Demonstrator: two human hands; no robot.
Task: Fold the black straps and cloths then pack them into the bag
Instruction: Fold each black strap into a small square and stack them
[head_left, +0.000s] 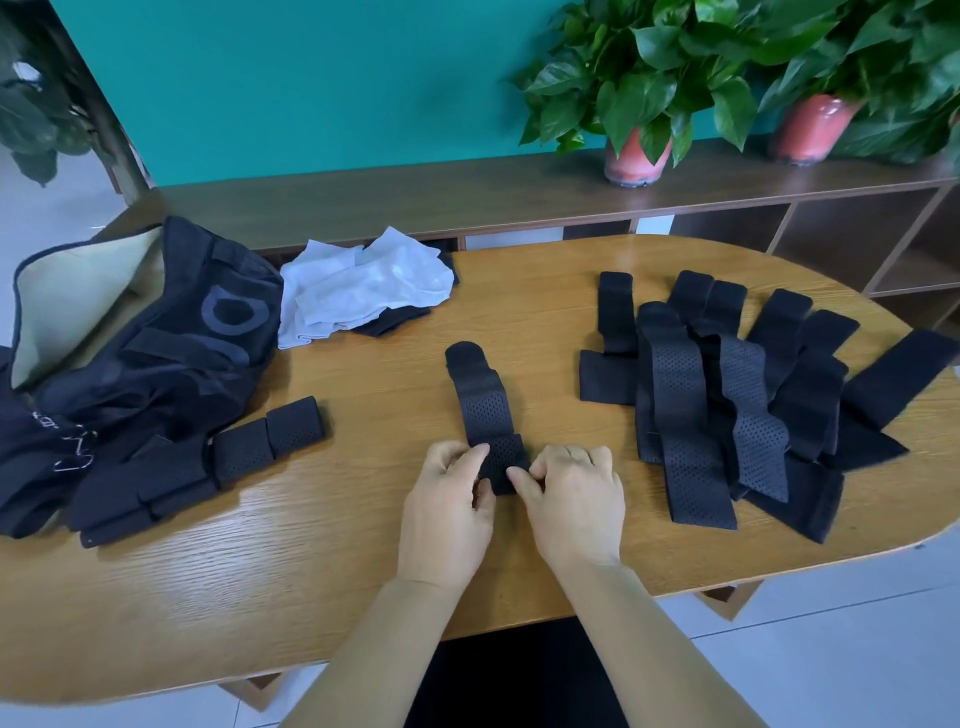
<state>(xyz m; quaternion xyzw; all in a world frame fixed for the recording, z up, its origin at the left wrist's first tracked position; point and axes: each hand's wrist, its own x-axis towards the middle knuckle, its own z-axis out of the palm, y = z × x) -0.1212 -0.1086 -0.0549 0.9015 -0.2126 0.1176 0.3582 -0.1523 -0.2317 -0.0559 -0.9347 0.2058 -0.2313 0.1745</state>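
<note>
Head view: hands low on the tabletop (322, 561).
Left hand (445, 512): near end of the strap (485, 410) is pinched.
Right hand (574, 501): same end is pinched.
Right of hands: unfolded straps (727, 395).
Left of hands: folded straps (270, 434), then bag (156, 338).

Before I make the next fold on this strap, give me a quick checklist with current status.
1. Both hands on the strap: ok, left hand and right hand pinch its near end.
2. Far end lies flat on the table: ok.
3. Strap apart from the unfolded pile: ok.
4. Folded straps set aside beside the bag: ok.
5. Bag open for packing: ok, its light lining shows.
6. Fold edges aligned: cannot tell, fingers cover them.
</note>
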